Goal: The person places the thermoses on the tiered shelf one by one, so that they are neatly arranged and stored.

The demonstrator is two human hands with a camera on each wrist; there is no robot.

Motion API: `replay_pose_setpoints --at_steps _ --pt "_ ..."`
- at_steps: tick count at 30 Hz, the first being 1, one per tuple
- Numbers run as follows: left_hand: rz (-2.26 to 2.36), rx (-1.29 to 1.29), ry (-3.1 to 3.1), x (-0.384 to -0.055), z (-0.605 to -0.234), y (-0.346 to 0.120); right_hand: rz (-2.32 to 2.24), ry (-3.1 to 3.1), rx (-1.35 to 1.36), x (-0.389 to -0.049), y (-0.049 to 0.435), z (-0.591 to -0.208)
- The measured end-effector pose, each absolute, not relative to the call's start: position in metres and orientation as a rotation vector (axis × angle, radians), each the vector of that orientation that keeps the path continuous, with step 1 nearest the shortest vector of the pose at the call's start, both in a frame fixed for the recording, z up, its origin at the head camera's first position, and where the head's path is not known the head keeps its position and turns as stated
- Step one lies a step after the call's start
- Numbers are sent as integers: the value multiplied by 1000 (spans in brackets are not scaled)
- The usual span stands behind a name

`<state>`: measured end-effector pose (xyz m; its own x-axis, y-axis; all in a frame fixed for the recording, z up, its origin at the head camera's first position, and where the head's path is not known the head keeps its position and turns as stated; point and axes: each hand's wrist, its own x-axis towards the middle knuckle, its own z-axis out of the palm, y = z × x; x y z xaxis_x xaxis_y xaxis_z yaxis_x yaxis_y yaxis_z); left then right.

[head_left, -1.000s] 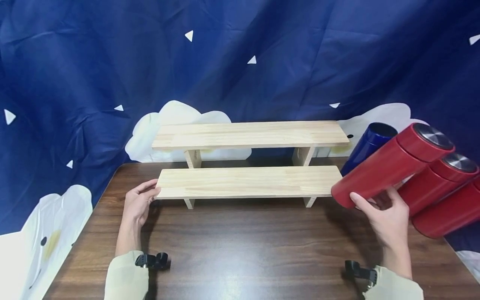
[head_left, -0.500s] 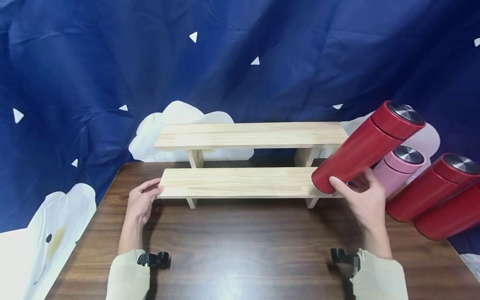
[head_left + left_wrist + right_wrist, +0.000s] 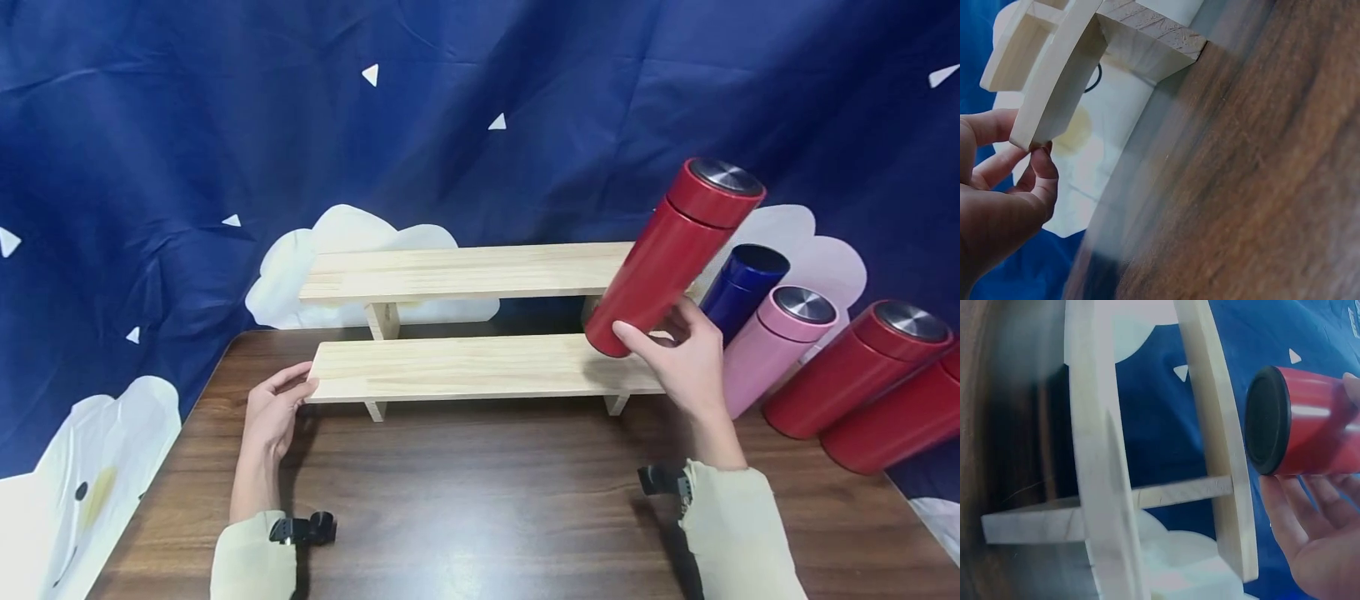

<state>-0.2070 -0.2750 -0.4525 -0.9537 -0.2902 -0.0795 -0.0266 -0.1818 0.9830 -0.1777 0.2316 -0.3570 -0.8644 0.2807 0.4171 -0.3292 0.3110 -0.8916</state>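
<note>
My right hand (image 3: 686, 354) grips a red thermos (image 3: 671, 254) near its bottom, holding it tilted above the right part of a two-tier wooden shelf. The steel-topped lid points up and away. In the right wrist view the black base of the thermos (image 3: 1267, 422) faces the boards. At the left end of the lower board (image 3: 465, 367), my left hand (image 3: 273, 408) pinches the corner between thumb and fingers. The upper board (image 3: 465, 271) stands behind and higher, its right end hidden by the thermos. In the left wrist view, fingertips (image 3: 1044, 165) lie against the board's end.
To the right of the shelf stand a blue thermos (image 3: 738, 287), a pink thermos (image 3: 776, 346) and two more red thermoses, one being the nearer red thermos (image 3: 855, 371). A dark wooden table (image 3: 480, 500) lies under everything. Behind hangs a blue curtain (image 3: 450, 125) with white shapes.
My right hand has carried the red thermos left and upward, from beside the other thermoses to over the shelf, and it is now more upright. My left hand has stayed on the board's end.
</note>
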Motion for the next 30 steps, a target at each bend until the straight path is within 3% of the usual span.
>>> replay_pose_setpoints --at_steps 30 --pt "-2343 394 -1797 -204 -451 -274 1728 -2027 222 -233 176 -318"
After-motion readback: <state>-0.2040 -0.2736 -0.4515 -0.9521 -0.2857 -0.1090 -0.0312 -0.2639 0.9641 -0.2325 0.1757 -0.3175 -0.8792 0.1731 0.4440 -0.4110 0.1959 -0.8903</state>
